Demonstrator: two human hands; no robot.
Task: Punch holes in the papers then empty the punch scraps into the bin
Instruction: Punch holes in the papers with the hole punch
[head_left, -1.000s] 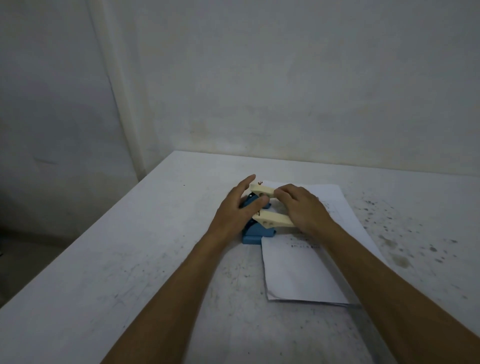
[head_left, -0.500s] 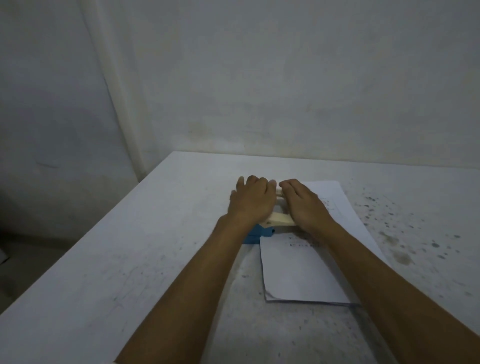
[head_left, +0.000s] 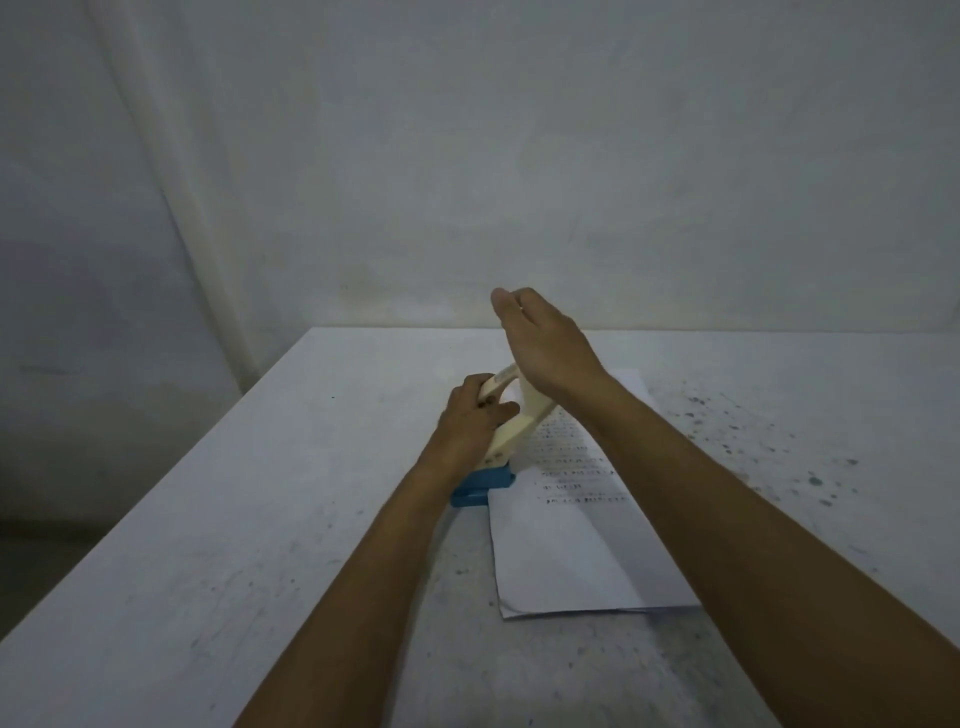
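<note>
Punching stage: papers sit in the hole punch on the table. Left hand grips its handle, right hand lifted open (holes hidden). Emptying scraps remains; no bin visible.

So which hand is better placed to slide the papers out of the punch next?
Right. The right hand is raised and free above the papers, which lie on its side. The left hand is closed on the punch, steadying it on the table.
</note>
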